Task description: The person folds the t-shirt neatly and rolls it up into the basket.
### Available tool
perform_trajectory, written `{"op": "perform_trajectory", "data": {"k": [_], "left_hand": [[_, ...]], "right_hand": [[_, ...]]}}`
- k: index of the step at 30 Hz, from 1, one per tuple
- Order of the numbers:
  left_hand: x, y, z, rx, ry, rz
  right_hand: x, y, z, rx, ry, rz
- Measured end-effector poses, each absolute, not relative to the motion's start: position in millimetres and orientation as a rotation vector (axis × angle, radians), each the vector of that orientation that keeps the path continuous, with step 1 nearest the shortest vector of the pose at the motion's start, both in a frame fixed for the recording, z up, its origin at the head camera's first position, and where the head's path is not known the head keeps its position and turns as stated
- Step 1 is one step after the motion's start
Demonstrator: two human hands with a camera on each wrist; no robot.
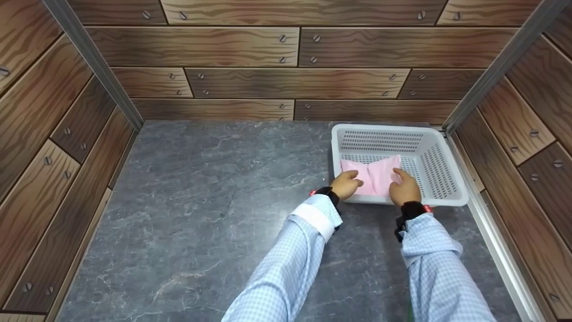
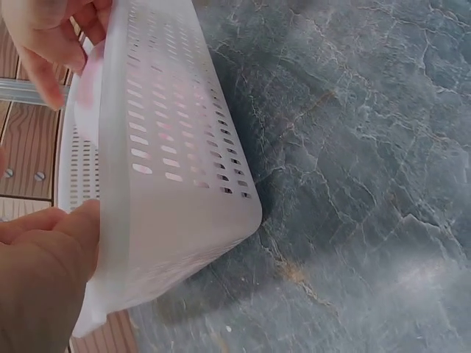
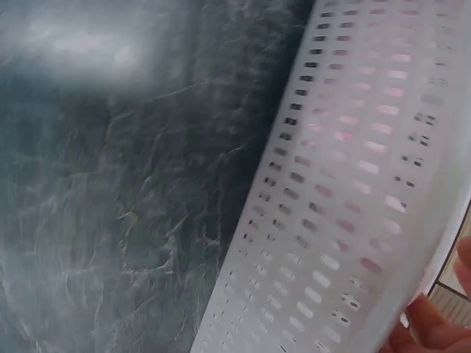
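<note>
A pink, soft-looking piece [image 1: 379,176], creased down its middle, lies in the white perforated plastic basket [image 1: 447,203]. Whether it is a folded cloth or a soft packet is unclear. My left hand [image 1: 346,184] reaches over the near rim at the piece's left side, thumb and fingers apart. At the right side is my right hand [image 1: 405,185], its thumb and forefinger also apart near the pink edge. The left wrist view shows the left hand [image 2: 48,268] beside the rim and the right hand's fingers close to the pink piece [image 2: 90,95]. Some fingertips are hidden.
The basket stands at the back right of the grey marbled surface [image 1: 201,201], near a metal rail [image 1: 496,246] along the right side. Wood-patterned walls [image 1: 241,47] with metal corner posts [image 1: 96,58] enclose the back and sides.
</note>
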State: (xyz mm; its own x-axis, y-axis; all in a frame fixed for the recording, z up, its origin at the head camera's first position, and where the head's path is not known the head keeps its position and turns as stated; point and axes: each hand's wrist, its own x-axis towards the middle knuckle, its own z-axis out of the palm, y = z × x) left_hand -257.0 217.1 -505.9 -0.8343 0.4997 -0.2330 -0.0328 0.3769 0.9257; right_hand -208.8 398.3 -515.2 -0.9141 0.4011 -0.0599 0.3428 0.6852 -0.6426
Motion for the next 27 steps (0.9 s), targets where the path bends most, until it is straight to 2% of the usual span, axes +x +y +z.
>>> {"op": "perform_trajectory", "data": {"k": [5,9,14,20,27], "left_hand": [[-259,198,-513,0.387,2.076,1.713],[-264,170,-526,0.397,2.248,1.759],[-263,132,-549,0.423,2.571,1.476],[-250,103,-576,0.359,2.686,1.005],[-242,76,-596,0.409,2.780,0.766]], "right_hand": [[-205,392,-519,-0.657,-2.904,0.809],[-209,380,-522,-0.630,-2.936,0.748],[-216,356,-529,-0.507,-2.923,0.793],[-217,318,-535,-0.357,-2.866,0.836],[-211,281,-551,-0.054,-2.780,0.639]]}}
